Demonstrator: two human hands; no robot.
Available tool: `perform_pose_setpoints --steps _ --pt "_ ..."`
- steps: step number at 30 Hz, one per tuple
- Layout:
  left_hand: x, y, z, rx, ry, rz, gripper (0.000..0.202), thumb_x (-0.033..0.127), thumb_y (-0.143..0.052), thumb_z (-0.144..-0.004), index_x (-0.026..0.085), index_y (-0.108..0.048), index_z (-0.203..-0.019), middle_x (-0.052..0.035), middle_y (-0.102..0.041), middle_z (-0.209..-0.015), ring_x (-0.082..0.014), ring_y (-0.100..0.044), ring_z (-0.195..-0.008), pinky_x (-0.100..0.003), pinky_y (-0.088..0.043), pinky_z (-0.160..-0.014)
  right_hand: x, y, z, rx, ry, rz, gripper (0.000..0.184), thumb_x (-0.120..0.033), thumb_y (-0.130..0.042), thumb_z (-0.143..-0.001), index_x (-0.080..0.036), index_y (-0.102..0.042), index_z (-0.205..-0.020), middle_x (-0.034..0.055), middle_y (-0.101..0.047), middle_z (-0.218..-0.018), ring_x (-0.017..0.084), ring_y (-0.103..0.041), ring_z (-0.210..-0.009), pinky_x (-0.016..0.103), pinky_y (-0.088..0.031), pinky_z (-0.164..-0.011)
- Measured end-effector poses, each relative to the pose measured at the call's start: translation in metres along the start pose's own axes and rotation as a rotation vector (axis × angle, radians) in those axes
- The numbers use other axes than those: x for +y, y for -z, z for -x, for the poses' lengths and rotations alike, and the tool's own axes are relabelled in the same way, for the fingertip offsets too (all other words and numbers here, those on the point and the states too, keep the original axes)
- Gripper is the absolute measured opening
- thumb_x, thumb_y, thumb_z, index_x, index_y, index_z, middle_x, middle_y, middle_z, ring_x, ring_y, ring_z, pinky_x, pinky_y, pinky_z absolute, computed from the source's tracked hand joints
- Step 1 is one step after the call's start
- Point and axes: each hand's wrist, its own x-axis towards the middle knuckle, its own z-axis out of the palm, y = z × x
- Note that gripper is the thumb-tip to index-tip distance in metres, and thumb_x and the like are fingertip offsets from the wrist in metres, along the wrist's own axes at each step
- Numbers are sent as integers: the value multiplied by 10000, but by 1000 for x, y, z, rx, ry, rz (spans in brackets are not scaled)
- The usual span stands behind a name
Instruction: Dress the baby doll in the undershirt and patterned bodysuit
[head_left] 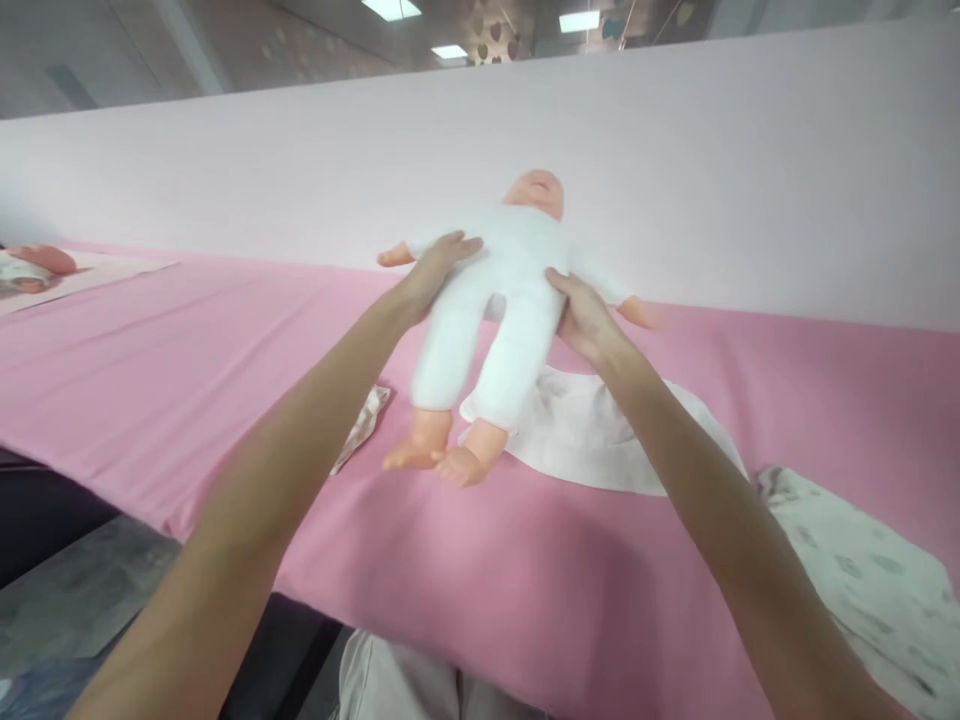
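Pink cloth-draped worktop (247, 320). Left grip (441, 268) and right grip (589, 315) closed around the sides of a peach, plastic-looking baby doll (521, 255) in a white suit (511, 365), apparently raised above a crumpled white cloth (592, 435). Possible slip if held too loosely. Hidden: fingers beneath the body. Blurred: one doll hand (637, 313).

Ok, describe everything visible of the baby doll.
The baby doll has a white, fabric-looking body with a smooth, plastic-looking head, hands and bare feet. Its arms are spread, legs slightly parted, head farthest away. The left hand and right hand hold it from either side. It seems raised above the pink sheet; contact underneath is unclear.
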Motion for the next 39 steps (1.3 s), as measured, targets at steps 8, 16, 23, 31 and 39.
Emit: perform_pose_setpoints --steps 8,16,23,31,39 --pt "-5 -96 129 -242 34 314 999 389 -745 -633 219 -189 -1445 -82 -262 -1480 -296 -290 -1336 -397 -305 -1085 -19 75 117 261 -174 111 209 -217 -574 -781 -151 -599 -978 53 -680 -930 196 -637 -888 314 -539 -831" --pt "-36 -143 164 -278 117 500 978 212 -730 -606 260 -220 -1440 -39 -213 -1506 -252 -298 -1340 -329 -337 -1075 3 117 155 313 -196 178 346 -224 -630 -721 -209 -592 -1064 33 -692 -951 199 -645 -901 304 -543 -806" --pt "-58 -147 162 -305 216 654 952 155 -711 -579 335 -280 -1409 -28 -218 -1501 -259 -434 -1239 -339 -466 -950 25 129 154 278 -201 212 392 -256 -644 -713 -235 -578 -1098 21 -691 -958 196 -645 -887 307 -547 -787" --pt "-70 -150 168 -361 333 767 981 129 -697 -586 384 -233 -1412 -53 -318 -1453 -242 -559 -1092 -339 -527 -826 37 125 157 338 -257 329 320 -310 -636 -723 -224 -588 -1028 43 -692 -857 194 -651 -771 279 -542 -688" --pt "-74 -148 166 -368 326 728 943 147 -703 -597 379 -267 -1400 -26 -332 -1448 -228 -527 -1136 -322 -500 -878 39 120 162 402 -155 361 283 -383 -588 -755 -198 -596 -970 27 -676 -820 178 -632 -792 241 -523 -676"
